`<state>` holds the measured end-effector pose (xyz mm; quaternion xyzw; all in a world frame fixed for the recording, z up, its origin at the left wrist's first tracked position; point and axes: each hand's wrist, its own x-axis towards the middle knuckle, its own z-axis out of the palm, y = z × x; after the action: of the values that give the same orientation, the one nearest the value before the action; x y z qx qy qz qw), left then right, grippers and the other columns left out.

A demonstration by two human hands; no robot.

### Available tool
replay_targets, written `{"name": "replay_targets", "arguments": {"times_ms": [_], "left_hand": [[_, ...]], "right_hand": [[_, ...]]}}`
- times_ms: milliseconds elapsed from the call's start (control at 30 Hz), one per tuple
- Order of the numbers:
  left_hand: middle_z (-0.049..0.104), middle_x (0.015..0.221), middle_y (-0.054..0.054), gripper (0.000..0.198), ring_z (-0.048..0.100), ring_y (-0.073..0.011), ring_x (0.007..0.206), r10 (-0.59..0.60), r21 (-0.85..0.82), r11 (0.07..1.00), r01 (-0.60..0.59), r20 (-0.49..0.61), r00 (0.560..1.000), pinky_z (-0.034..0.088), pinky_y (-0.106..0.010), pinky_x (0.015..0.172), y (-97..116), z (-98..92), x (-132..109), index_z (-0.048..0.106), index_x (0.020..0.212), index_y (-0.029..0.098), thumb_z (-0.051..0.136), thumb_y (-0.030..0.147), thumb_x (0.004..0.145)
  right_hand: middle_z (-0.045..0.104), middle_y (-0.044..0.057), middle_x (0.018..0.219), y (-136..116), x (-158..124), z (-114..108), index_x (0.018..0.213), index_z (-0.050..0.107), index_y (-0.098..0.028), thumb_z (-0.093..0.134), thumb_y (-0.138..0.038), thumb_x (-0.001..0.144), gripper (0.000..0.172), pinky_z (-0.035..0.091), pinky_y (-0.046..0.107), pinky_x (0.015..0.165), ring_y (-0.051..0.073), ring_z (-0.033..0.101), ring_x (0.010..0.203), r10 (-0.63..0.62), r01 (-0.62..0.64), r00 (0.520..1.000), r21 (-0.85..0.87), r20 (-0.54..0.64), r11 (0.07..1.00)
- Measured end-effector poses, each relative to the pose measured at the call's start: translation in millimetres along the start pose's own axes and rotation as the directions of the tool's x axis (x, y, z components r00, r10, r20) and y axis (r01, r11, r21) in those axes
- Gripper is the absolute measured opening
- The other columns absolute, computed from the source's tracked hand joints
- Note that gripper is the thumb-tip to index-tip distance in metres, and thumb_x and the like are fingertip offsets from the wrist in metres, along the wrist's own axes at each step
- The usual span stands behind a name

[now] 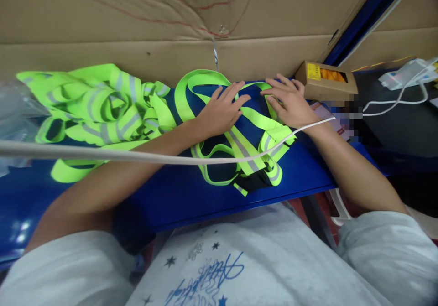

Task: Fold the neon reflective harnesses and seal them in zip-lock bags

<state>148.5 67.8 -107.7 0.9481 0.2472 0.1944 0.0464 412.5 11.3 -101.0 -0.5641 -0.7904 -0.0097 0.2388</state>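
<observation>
Neon-yellow reflective straps [244, 148] with grey stripes and a black piece at the near end lie looped on the blue table [171, 205]. Over the left part of these loops rests my left hand [222, 110], palm down with fingers spread. My right hand [289, 98] lies across the right side of the loops, its fingers also stretched apart. Neither hand is closed around a strap. Left of my hands sits a larger tangled heap of the same straps [112, 101], partly behind my left forearm. What lies directly under both palms is hidden.
A small cardboard box [330, 87] with a yellow label and orange contents stands behind my right hand. A white cable [143, 156] crosses the view in front of my arms. Cardboard [153, 55] backs the table. Clear plastic bags [20, 110] lie at the far left.
</observation>
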Motion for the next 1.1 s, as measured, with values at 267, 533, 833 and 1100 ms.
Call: {"name": "replay_targets", "arguments": {"times_ms": [267, 533, 833, 1100], "left_hand": [[0.075, 0.124, -0.009, 0.030, 0.071, -0.0198, 0.113, 0.226, -0.555, 0.825, -0.105, 0.153, 0.962, 0.054, -0.032, 0.101, 49.7, -40.0, -16.2, 0.066, 0.124, 0.018, 0.040, 0.024, 0.110], [0.072, 0.102, -0.005, 0.010, 0.067, -0.0229, 0.097, -0.038, -0.220, 0.974, 0.045, 0.039, 0.999, 0.050, -0.039, 0.090, 79.3, -63.9, -97.0, 0.065, 0.098, 0.019, 0.056, 0.023, 0.096], [0.068, 0.134, -0.014, 0.040, 0.061, -0.0369, 0.127, 0.033, -0.001, 0.999, -0.033, 0.065, 0.997, 0.038, -0.058, 0.109, 118.8, -31.0, -112.0, 0.067, 0.126, 0.019, 0.079, 0.042, 0.096], [0.071, 0.097, -0.004, 0.009, 0.064, -0.0253, 0.093, 0.032, -0.111, 0.994, -0.015, 0.145, 0.989, 0.042, -0.041, 0.086, 119.8, -77.2, -91.2, 0.065, 0.090, 0.019, 0.060, 0.011, 0.092]], "right_hand": [[0.074, 0.013, 0.135, -17.3, -8.5, -26.1, 0.132, 0.072, -0.024, 0.039, -0.043, 0.112, 0.043, 0.048, 0.057, 0.113, 0.036, 0.067, 0.127, -0.059, 0.055, 0.997, 0.085, 0.045, 0.995], [0.065, 0.015, 0.148, -44.1, -85.6, -41.7, 0.147, 0.062, -0.020, 0.038, -0.031, 0.115, 0.042, 0.048, 0.051, 0.113, 0.031, 0.061, 0.137, -0.193, 0.183, 0.977, 0.108, 0.090, 0.977], [0.040, 0.010, 0.175, -36.7, -115.7, -30.2, 0.161, 0.053, -0.030, 0.042, -0.043, 0.116, 0.049, 0.040, 0.058, 0.122, 0.035, 0.041, 0.160, -0.097, 0.112, 0.945, -0.030, 0.314, 0.993], [0.042, 0.016, 0.172, -46.9, -109.1, -25.4, 0.161, 0.055, -0.027, 0.042, -0.045, 0.115, 0.051, 0.037, 0.061, 0.124, 0.037, 0.042, 0.159, -0.106, 0.130, 0.961, -0.079, 0.257, 0.988]]}}
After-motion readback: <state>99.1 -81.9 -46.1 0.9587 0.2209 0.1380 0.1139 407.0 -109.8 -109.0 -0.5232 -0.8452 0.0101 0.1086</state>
